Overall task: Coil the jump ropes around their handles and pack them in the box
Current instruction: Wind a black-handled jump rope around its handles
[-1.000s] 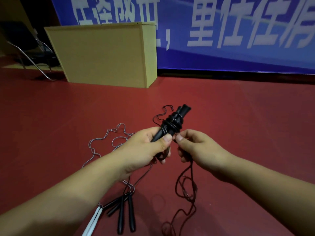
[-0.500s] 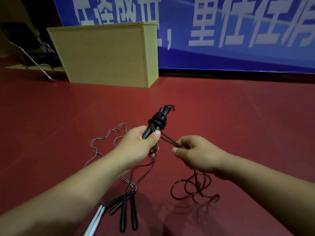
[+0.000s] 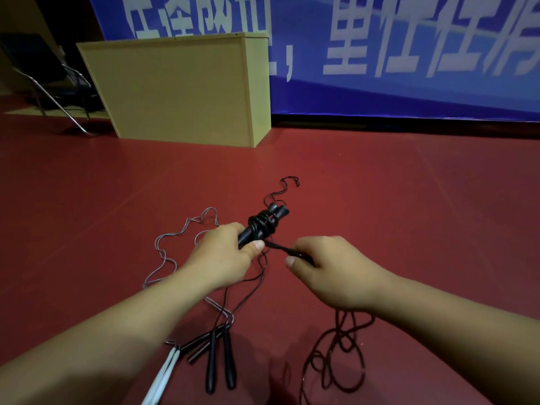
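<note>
While the left hand (image 3: 222, 252) grips the lower part of the paired black handles (image 3: 263, 226), the handles have tilted back toward the upper right compared with half a second ago, and both tips now show side by side above the wrapped turns. The right hand (image 3: 327, 270) has shifted outward to the right and pinches the black rope (image 3: 277, 247) in curled fingers, so the short run between the handles and that hand is drawn taut. This indicates that one more turn is being tightened, so coiling of this rope is judged to be in progress, not finished. On the floor (image 3: 409, 200) at lower left lie the white handles (image 3: 163, 378) of a second rope, and just beside them to the right several more black handles (image 3: 219, 363), none of them coiled; a thin grey rope (image 3: 163, 252) loops away from them behind the left forearm. The bundle in hand carries a few tight turns near its upper end, with a loose kinked tail rising past the tips. Below the right wrist, the remaining slack (image 3: 336, 355) lies in loose loops on the floor. The tan box (image 3: 181, 89) stands well apart at the back left, so packing has not yet begun.
</note>
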### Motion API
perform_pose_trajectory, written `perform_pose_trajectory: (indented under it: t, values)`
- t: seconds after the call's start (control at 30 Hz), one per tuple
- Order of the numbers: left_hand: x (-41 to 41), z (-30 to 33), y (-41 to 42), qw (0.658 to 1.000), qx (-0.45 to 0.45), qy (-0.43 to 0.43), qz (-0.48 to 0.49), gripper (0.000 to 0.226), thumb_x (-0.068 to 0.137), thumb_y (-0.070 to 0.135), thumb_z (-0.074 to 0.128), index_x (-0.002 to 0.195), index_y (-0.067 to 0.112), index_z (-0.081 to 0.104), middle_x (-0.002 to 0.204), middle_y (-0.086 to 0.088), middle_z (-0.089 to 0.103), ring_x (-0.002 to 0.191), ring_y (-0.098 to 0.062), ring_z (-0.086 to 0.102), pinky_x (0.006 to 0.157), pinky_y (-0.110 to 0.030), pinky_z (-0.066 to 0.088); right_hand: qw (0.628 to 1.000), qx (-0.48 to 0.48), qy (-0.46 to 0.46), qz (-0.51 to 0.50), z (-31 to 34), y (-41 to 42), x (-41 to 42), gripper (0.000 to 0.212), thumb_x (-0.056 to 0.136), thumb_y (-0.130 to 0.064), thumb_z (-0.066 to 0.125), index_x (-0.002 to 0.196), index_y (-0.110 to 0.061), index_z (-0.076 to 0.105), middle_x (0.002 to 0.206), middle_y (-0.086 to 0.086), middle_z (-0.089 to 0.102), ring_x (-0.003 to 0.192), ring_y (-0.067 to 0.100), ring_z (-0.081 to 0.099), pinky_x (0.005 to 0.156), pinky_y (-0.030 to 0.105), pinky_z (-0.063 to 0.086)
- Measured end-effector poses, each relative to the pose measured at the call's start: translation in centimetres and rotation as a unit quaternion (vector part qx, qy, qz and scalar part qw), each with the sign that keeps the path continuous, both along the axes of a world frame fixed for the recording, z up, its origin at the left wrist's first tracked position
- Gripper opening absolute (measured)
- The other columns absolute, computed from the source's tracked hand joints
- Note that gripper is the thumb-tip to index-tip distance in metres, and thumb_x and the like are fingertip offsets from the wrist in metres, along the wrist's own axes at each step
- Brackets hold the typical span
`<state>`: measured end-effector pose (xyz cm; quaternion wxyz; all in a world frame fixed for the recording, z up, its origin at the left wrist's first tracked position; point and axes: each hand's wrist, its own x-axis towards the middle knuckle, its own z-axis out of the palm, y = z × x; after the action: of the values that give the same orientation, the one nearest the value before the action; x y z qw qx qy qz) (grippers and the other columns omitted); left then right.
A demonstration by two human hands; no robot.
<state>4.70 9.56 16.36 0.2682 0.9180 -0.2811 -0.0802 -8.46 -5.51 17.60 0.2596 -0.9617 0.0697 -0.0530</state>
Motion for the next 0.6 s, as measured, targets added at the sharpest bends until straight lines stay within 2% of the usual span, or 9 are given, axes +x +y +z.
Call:
perform_pose_trajectory:
  t: [0.13, 0.27, 0.37, 0.43, 0.5, 0.6]
  values:
    - [0.0, -0.1, -0.1, 1.0, 0.023, 0.0, -0.021, 0.026, 0.091, 0.045, 0.06, 0.086, 0.02, 0.057, 0.058, 0.0, 0.069, 0.057, -0.011, 0.069, 0.071, -0.037, 0.056, 0.999, -0.024, -0.023, 0.027, -0.2, 0.0, -0.3, 0.033, 0.097, -0.037, 0.045, 0.073, -0.015, 0.049, 0.064, 0.0, 0.055, 0.061, 0.021, 0.052, 0.058, 0.039, 0.042]
    - [0.0, -0.1, 0.0, 0.997, 0.066, -0.017, -0.045, 0.03, 0.089, 0.047, 0.061, 0.083, 0.019, 0.058, 0.063, -0.001, 0.071, 0.055, -0.01, 0.069, 0.071, -0.039, 0.057, 0.994, -0.079, -0.036, 0.064, 0.0, -0.2, -0.6, 0.03, 0.098, -0.036, 0.042, 0.07, -0.026, 0.039, 0.065, -0.006, 0.047, 0.063, 0.018, 0.047, 0.058, 0.033, 0.033]
    - [-0.6, 0.4, 0.0, 0.987, 0.127, -0.037, -0.095, 0.028, 0.088, 0.047, 0.063, 0.084, 0.019, 0.062, 0.064, -0.001, 0.067, 0.064, -0.018, 0.068, 0.069, -0.037, 0.056, 0.989, -0.114, -0.055, 0.075, 0.2, -0.3, -0.7, 0.02, 0.098, -0.04, 0.04, 0.086, -0.027, 0.049, 0.076, -0.008, 0.052, 0.076, 0.025, 0.056, 0.064, 0.037, 0.044]
    - [-1.2, 0.7, -0.1, 0.977, 0.157, -0.049, -0.134, 0.028, 0.088, 0.046, 0.064, 0.081, 0.02, 0.059, 0.066, 0.003, 0.06, 0.067, -0.02, 0.062, 0.061, -0.03, 0.047, 0.986, -0.133, -0.067, 0.073, 0.2, -0.6, -0.7, 0.022, 0.097, -0.041, 0.04, 0.091, -0.025, 0.054, 0.082, -0.006, 0.058, 0.08, 0.026, 0.058, 0.066, 0.039, 0.047]
    - [-1.9, 1.0, -0.2, 0.968, 0.175, -0.06, -0.171, 0.032, 0.088, 0.046, 0.064, 0.072, 0.022, 0.049, 0.066, 0.005, 0.053, 0.068, -0.02, 0.054, 0.055, -0.03, 0.035, 0.985, -0.143, -0.073, 0.066, 0.3, -1.0, -0.7, 0.023, 0.097, -0.041, 0.041, 0.085, -0.026, 0.053, 0.081, -0.006, 0.058, 0.08, 0.026, 0.058, 0.066, 0.04, 0.047]
    - [-2.7, 1.3, -0.4, 0.953, 0.188, -0.08, -0.224, 0.034, 0.089, 0.046, 0.063, 0.074, 0.022, 0.045, 0.068, 0.005, 0.049, 0.067, -0.017, 0.049, 0.054, -0.03, 0.032, 0.986, -0.137, -0.088, 0.047, 0.3, -1.9, -0.6, 0.021, 0.094, -0.042, 0.045, 0.085, -0.026, 0.056, 0.082, -0.007, 0.061, 0.081, 0.024, 0.059, 0.067, 0.039, 0.048]
